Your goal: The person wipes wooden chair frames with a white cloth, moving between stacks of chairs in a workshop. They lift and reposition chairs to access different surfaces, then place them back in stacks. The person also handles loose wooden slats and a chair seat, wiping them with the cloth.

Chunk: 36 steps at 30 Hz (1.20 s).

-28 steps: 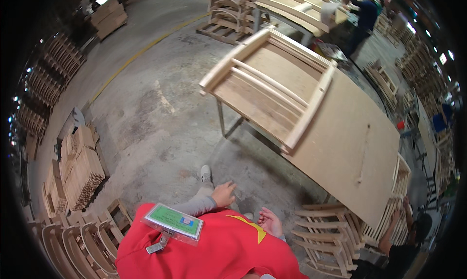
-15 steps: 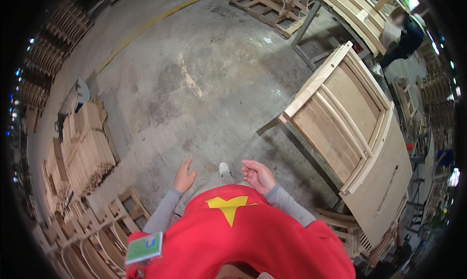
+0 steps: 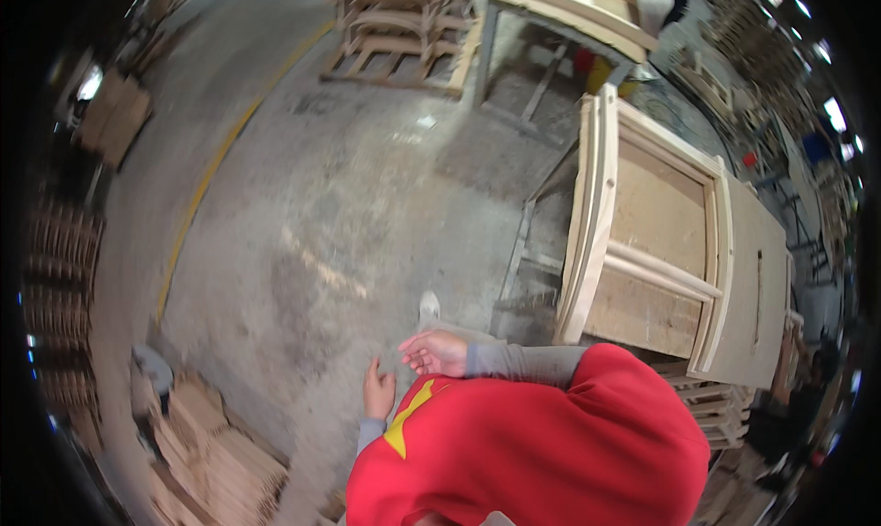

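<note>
My left hand hangs low in front of my red top, its thumb and fingers apart and nothing in them. Just right of it and slightly farther out is my right hand, fingers loosely curled but apart, also empty. The two hands are close together without touching. Nearest on the right is a pale wooden frame with curved rails, lying on a board-topped bench. Neither hand touches it.
Ahead, a second bench carries more curved wood, beside a pallet of stacked curved parts. Lower left lies a pile of wooden pieces. A yellow line crosses the concrete floor. One shoe shows ahead.
My view has turned to the right, so the far pallet and the left wood pile have swung counterclockwise. My hands have come closer together; the right forearm now crosses in front of me.
</note>
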Each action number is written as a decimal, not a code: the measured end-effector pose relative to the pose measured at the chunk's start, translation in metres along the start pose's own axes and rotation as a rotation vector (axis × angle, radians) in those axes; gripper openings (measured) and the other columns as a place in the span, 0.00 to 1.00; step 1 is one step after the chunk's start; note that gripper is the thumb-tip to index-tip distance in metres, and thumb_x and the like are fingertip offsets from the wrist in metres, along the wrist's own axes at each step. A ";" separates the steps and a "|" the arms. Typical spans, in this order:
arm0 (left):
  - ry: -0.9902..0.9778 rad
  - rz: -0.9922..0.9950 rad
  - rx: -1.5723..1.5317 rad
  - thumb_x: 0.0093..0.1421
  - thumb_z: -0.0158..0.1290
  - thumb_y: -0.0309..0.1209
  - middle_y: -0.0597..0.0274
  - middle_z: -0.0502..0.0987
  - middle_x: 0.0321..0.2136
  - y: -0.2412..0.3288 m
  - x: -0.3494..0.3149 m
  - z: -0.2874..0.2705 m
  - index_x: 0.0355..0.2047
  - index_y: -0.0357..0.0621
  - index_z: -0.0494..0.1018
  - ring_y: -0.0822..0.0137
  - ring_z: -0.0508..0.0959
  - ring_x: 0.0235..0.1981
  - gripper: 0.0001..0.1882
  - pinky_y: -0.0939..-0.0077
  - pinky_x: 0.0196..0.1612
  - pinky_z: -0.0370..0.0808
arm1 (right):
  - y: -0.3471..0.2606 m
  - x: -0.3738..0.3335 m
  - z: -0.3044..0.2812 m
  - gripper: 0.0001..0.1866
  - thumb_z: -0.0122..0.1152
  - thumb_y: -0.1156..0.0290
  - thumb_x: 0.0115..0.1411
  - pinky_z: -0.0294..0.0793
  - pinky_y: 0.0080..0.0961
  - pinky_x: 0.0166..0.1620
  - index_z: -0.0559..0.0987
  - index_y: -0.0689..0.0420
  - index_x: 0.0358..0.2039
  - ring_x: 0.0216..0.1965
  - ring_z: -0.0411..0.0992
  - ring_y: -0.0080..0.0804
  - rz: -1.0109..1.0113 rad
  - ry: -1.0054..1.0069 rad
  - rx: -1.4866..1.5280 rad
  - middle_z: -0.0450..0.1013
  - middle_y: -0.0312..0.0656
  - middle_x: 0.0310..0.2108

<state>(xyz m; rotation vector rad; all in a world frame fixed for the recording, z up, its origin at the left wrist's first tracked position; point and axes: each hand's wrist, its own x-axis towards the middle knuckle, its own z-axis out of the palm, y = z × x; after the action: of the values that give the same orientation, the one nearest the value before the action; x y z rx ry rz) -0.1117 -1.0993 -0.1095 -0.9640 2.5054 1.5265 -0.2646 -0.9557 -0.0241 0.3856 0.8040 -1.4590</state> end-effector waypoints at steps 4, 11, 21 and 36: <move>-0.038 -0.026 0.151 0.49 0.50 0.29 0.48 0.66 0.44 0.031 0.082 -0.045 0.50 0.35 0.58 0.60 0.73 0.36 0.27 0.71 0.39 0.69 | -0.096 0.034 0.019 0.08 0.51 0.71 0.52 0.67 0.20 0.27 0.69 0.58 0.33 0.23 0.65 0.22 -0.136 -0.006 0.022 0.68 0.37 0.24; -0.029 -0.013 0.229 0.49 0.49 0.28 0.50 0.70 0.40 0.076 0.251 -0.092 0.47 0.34 0.62 0.62 0.73 0.36 0.24 0.72 0.39 0.69 | -0.218 0.050 0.007 0.09 0.47 0.73 0.53 0.65 0.19 0.28 0.70 0.59 0.36 0.25 0.64 0.22 -0.251 -0.022 0.120 0.67 0.35 0.25; -0.140 0.352 0.152 0.54 0.45 0.25 0.51 0.74 0.34 0.217 0.539 -0.042 0.40 0.30 0.68 0.66 0.74 0.36 0.14 0.76 0.40 0.69 | -0.393 0.057 -0.061 0.05 0.53 0.70 0.51 0.61 0.19 0.22 0.67 0.54 0.21 0.17 0.57 0.19 -0.545 0.239 0.478 0.60 0.30 0.15; -0.686 1.053 0.333 0.47 0.46 0.18 0.61 0.70 0.19 0.623 0.755 0.239 0.35 0.38 0.71 0.75 0.67 0.18 0.13 0.82 0.23 0.64 | -0.533 -0.022 -0.158 0.08 0.50 0.77 0.52 0.65 0.20 0.27 0.70 0.61 0.34 0.20 0.61 0.20 -1.017 0.565 1.086 0.59 0.31 0.15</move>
<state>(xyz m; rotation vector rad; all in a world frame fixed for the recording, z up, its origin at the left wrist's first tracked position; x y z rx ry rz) -1.1137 -1.0682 -0.0080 0.9264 2.5828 1.1337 -0.8164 -0.8924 0.0059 1.3905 0.5637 -2.7773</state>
